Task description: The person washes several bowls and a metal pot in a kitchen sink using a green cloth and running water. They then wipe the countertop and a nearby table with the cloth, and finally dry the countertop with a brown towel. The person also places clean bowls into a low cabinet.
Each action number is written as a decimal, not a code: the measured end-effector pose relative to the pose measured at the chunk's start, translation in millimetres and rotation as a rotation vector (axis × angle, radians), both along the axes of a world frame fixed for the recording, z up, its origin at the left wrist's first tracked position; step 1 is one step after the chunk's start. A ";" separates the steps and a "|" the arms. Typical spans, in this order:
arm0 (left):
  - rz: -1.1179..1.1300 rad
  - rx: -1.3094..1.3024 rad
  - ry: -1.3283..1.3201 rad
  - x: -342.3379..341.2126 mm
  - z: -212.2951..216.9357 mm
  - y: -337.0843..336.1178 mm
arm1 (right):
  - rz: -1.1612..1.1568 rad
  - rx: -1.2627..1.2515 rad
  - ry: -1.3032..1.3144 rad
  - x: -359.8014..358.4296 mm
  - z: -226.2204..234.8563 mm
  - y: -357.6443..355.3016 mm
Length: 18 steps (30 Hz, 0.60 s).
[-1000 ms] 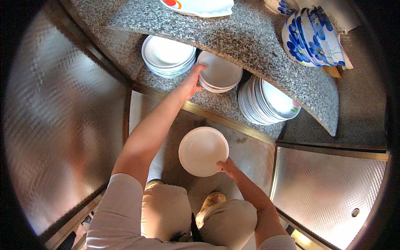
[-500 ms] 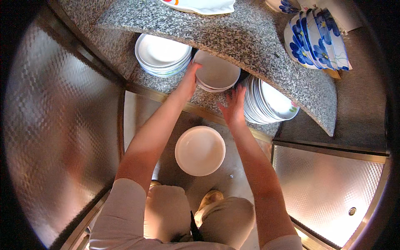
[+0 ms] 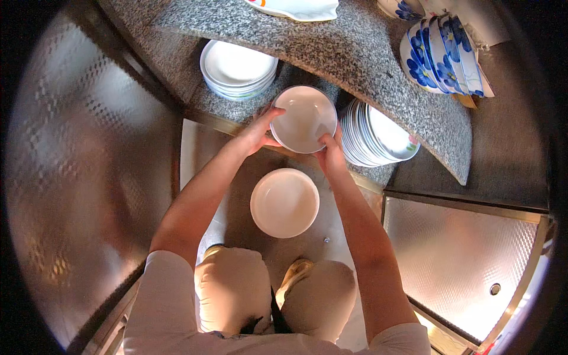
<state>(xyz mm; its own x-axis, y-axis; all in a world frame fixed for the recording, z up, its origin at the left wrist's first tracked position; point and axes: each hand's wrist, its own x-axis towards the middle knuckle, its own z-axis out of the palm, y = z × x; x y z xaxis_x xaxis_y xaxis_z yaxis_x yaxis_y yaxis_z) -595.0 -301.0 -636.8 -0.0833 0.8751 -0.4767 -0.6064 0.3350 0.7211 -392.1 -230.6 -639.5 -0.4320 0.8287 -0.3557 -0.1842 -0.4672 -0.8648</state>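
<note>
A white bowl (image 3: pixel 303 121) is held between my two hands at the front edge of the lower stone shelf. My left hand (image 3: pixel 258 129) grips its left rim, thumb over the edge; my right hand (image 3: pixel 331 148) grips the lower right rim the same way. Whether more bowls sit beneath it, I cannot tell. Nearer to me, below the shelf, stands another white bowl (image 3: pixel 284 203). To the left of the held bowl is a stack of white plates (image 3: pixel 238 66); to the right, close by my right hand, leans a long row of plates (image 3: pixel 378 135).
A speckled granite shelf (image 3: pixel 331 50) overhangs the plates. On it lean several blue-flowered bowls (image 3: pixel 441 56), and a white dish (image 3: pixel 296 8) lies at the far edge. Textured metal doors stand open at left (image 3: pixel 94 177) and right (image 3: pixel 461 254). My knees are close below.
Both hands have closed on the white bowl and drawn it toward me, out from between the plate stacks. My right hand was open beside it before.
</note>
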 end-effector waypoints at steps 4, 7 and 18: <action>-0.100 0.036 -0.010 8.8 -9.8 -33.9 | 0.094 -0.020 -0.011 16.6 13.0 -41.0; -0.146 0.049 0.044 25.9 -12.3 -70.5 | 0.130 -0.016 -0.074 46.5 -1.0 -70.5; -0.302 -0.089 0.206 90.3 -32.4 -170.7 | 0.150 -0.215 -0.174 118.0 -56.5 -164.0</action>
